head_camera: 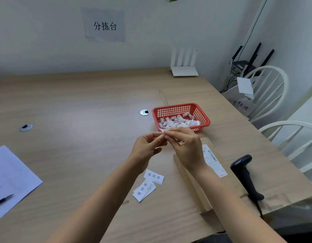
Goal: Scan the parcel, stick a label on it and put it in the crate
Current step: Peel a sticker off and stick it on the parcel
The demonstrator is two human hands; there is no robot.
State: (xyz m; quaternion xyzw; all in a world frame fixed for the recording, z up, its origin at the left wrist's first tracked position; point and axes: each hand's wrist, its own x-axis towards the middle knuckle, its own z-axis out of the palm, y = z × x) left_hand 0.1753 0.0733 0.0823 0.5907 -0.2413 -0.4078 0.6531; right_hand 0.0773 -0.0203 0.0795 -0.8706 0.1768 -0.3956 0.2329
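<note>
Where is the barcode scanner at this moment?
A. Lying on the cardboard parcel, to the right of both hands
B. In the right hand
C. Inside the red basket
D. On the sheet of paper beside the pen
A. The scanner lies untouched on the parcel, while the left hand and right hand pinch a small white slip in front of the red basket.

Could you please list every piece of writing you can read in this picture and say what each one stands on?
"分拣台": paper sign on the wall.
"退回件": label slips on the table.
Handwritten sign by the chair: too blurred to read.
Shipping label on the parcel: barcode and print too small to read.
</note>
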